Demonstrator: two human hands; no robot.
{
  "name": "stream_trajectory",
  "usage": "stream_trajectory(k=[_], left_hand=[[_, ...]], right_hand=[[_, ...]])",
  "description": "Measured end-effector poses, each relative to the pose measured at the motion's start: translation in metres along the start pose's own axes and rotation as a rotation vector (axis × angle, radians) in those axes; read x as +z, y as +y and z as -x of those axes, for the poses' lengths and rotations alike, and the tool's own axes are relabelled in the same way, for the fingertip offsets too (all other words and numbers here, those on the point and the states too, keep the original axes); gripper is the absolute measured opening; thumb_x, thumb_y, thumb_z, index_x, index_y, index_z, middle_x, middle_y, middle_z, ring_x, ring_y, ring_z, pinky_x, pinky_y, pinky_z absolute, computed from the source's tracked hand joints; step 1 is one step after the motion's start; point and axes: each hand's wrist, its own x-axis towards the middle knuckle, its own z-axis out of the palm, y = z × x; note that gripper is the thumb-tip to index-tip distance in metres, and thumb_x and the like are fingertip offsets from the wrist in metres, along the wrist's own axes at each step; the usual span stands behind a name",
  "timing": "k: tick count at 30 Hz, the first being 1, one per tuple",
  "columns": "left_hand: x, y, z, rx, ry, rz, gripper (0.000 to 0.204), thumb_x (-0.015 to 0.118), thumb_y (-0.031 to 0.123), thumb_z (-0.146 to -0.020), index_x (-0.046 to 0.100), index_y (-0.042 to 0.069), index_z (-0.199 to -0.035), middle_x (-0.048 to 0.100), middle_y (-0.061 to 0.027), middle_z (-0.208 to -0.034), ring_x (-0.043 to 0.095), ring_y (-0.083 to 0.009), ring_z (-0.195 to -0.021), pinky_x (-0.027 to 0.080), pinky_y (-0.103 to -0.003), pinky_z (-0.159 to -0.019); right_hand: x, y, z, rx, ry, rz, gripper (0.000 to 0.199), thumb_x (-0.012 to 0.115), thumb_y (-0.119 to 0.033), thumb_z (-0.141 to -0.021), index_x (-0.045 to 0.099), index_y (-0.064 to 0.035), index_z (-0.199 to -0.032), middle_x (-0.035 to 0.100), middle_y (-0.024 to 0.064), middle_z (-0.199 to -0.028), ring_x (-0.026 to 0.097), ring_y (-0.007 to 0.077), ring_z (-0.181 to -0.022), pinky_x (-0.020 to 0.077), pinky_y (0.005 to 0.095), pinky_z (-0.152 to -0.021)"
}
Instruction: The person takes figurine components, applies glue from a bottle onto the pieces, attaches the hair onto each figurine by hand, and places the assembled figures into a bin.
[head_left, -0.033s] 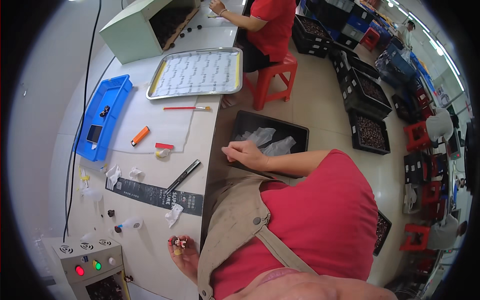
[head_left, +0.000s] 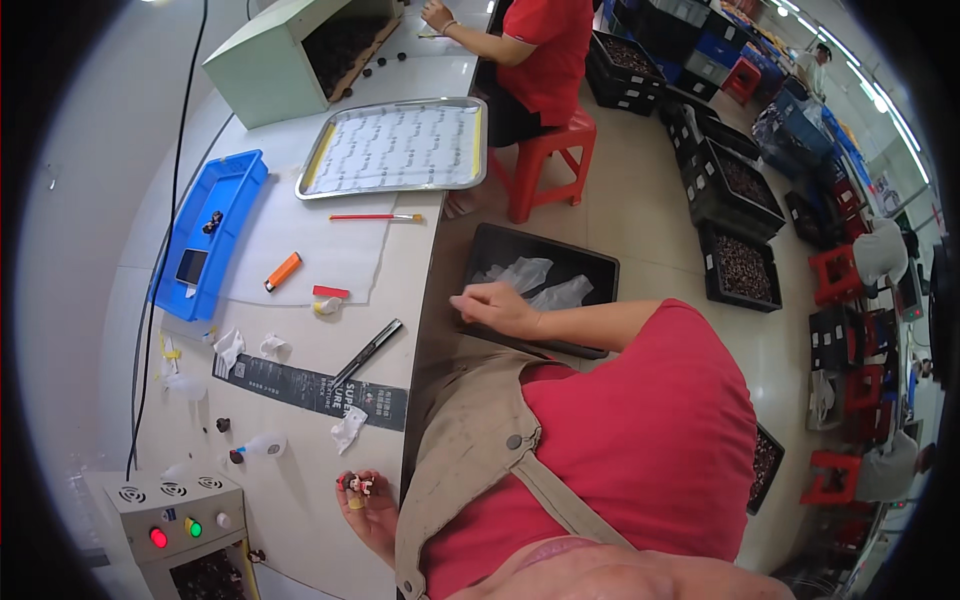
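My left hand point(head_left: 375, 520), at the bottom of the head view beside the table edge, is closed round a small painted figurine point(head_left: 357, 485). The figurine shows red, white and dark parts, with a yellowish piece below. Up and to the right, my right hand point(head_left: 497, 308) is held off the table edge, over the near side of a black crate point(head_left: 603, 268) containing clear plastic bags. Its fingers are curled together; whatever they may hold is hidden. Closest to my left hand on the table lies a crumpled white tissue point(head_left: 348, 430), partly over a black printed strip point(head_left: 270, 380).
On the table are a black pen point(head_left: 368, 352), a small squeeze bottle point(head_left: 265, 448), an orange lighter point(head_left: 283, 272), a paintbrush point(head_left: 375, 217), a blue tray point(head_left: 225, 205) and a metal tray point(head_left: 470, 185). A box with lit buttons point(head_left: 175, 500) stands lower left. A co-worker point(head_left: 545, 60) sits beyond.
The whole view has shifted very slightly. My right hand sits a touch farther right, away from the table edge. My left hand keeps its hold on the figurine.
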Motion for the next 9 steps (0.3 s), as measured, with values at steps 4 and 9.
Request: stream_trajectory(k=[4,9], left_hand=[[-0.007,0.000,0.003,0.019,-0.040,0.003,0.031,0.052,0.012,-0.090,0.046,-0.001,-0.117,0.056,-0.0162,-0.104,0.055,-0.0247,-0.097,0.048,-0.034,-0.086],[-0.025,-0.002,-0.002,0.006,-0.023,0.142,0.031,0.053,0.013,-0.089,0.047,0.000,-0.116,0.055,-0.0114,-0.108,0.056,-0.0234,-0.097,0.050,-0.037,-0.085]], right_hand=[[-0.084,0.084,-0.020,0.170,0.153,0.440,0.037,0.059,-0.039,-0.082,0.066,-0.0035,-0.075,0.065,0.0091,-0.067,0.062,0.0170,-0.062,0.0486,0.0322,-0.061],[-0.338,0.087,-0.107,0.557,0.339,0.959,0.072,0.057,-0.004,-0.071,0.031,-0.0146,-0.138,0.064,0.0181,-0.097,0.063,0.0315,-0.090,0.0499,0.0422,-0.076]])
